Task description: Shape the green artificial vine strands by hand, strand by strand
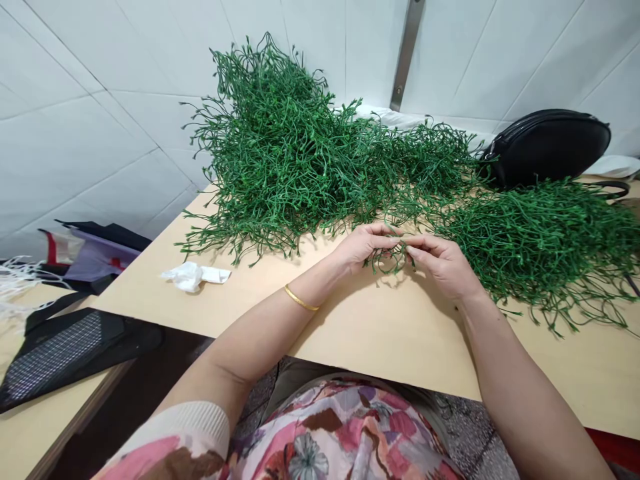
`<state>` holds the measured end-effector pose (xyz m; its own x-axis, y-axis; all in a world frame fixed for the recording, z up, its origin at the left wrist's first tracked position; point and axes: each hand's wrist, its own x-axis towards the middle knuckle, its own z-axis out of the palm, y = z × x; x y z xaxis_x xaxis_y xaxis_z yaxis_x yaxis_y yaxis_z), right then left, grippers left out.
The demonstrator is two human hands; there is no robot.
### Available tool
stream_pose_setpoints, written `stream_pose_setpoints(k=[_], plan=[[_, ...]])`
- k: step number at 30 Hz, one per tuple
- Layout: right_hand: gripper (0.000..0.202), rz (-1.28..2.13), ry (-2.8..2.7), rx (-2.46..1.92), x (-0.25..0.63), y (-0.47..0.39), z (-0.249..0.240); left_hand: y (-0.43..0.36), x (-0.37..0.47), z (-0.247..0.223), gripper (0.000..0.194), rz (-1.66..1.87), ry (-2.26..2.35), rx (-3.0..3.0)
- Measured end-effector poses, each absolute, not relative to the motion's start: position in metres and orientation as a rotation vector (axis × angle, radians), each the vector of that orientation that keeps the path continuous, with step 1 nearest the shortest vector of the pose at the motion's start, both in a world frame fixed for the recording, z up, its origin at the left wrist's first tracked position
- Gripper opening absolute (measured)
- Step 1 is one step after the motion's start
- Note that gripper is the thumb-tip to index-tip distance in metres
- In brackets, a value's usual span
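Between my two hands is a small green artificial stem sprig, its thin curly strands hanging just above the table. My left hand pinches it from the left, thumb and fingertips together. From the right, my right hand pinches the same sprig, with its fingertips nearly touching the left ones. Behind my hands rises a large heap of similar green stems. Another pile of green stems lies close to the right of my right hand.
A black bag stands at the back right against the tiled wall. Crumpled white tissue lies on the table at left. Beyond the table's left edge are a black patterned pouch and a purple item.
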<state>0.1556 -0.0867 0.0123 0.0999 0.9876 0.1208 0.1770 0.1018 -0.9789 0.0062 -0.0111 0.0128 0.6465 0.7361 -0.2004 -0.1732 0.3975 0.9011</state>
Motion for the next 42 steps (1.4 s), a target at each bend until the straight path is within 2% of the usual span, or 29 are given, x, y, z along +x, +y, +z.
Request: stream_pose_setpoints(k=[6,11,15,22,27,34,37,42], plan=[[0.023,0.997,-1.268,-1.352,0.158,-0.086,0.01,-0.014,0.006,0.013,0.013,0.685,0.708,1.132],[0.024,0.943,-1.282,-1.422,0.157,-0.087,0.009,-0.015,0.005,0.016,0.026,0.764,0.714,1.288],[0.027,0.949,-1.343,-1.388,0.156,-0.085,0.007,-0.015,0.004,0.016,0.018,0.774,0.685,1.375],[0.017,0.573,-1.566,-1.591,0.154,-0.083,0.001,-0.017,0.007,0.01,0.021,0.728,0.663,1.737],[0.017,0.524,-1.621,-1.599,0.155,-0.084,0.004,-0.016,0.009,0.005,0.009,0.731,0.701,1.837],[0.03,0.374,-1.672,-1.613,0.156,-0.083,0.005,-0.019,0.009,0.01,0.018,0.619,0.658,1.525],[0.032,0.354,-1.68,-1.618,0.157,-0.083,0.004,-0.017,0.009,0.006,0.028,0.604,0.704,1.466],[0.034,0.514,-1.59,-1.549,0.155,-0.08,0.0,-0.015,0.012,-0.004,0.037,0.629,0.699,1.429]])
